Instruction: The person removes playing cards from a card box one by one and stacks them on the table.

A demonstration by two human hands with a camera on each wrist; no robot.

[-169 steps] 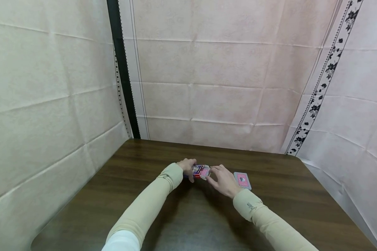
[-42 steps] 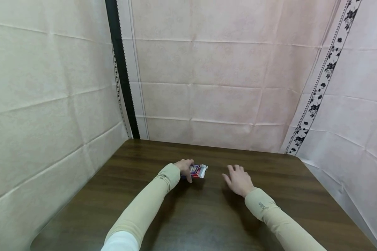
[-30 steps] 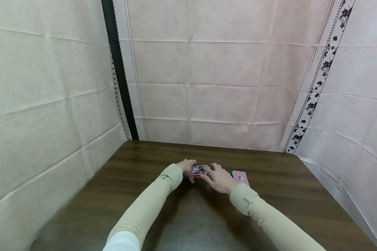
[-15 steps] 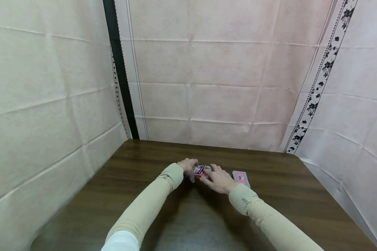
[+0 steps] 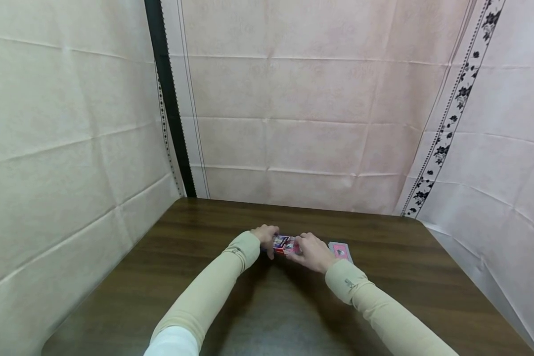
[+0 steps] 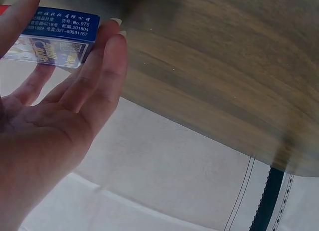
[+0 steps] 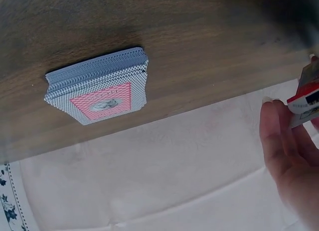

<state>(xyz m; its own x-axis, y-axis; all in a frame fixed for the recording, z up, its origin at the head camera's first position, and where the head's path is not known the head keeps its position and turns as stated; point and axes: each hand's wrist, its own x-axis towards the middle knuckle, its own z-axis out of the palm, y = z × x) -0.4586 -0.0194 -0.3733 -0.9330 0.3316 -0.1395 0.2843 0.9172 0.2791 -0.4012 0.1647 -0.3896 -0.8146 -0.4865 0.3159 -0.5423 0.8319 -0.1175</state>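
My left hand (image 5: pixel 265 238) grips a playing-card box (image 5: pixel 279 242) by its left end, low over the table. In the left wrist view the box (image 6: pixel 62 24) shows a blue side with white printing, between thumb and fingers. At the right end of the box, pink-backed playing cards (image 5: pixel 292 245) stick out. My right hand (image 5: pixel 313 253) pinches those cards, its fingers hiding their outer end. A stack of playing cards (image 7: pixel 102 99), with pink and grey-checked backs, lies just right of my right hand, its edges slightly fanned.
Both hands work over a dark brown wooden table (image 5: pixel 213 296). Pale cloth sheets hang behind the table (image 5: pixel 293 123) and along its left side (image 5: pixel 71 148). A black strip (image 5: pixel 173 109) runs down the back left corner.
My right hand was over the stack 1.4 s ago, apart from the box, then returned to the box's right end. Since half a second ago, more of the pink card backs has come into view.
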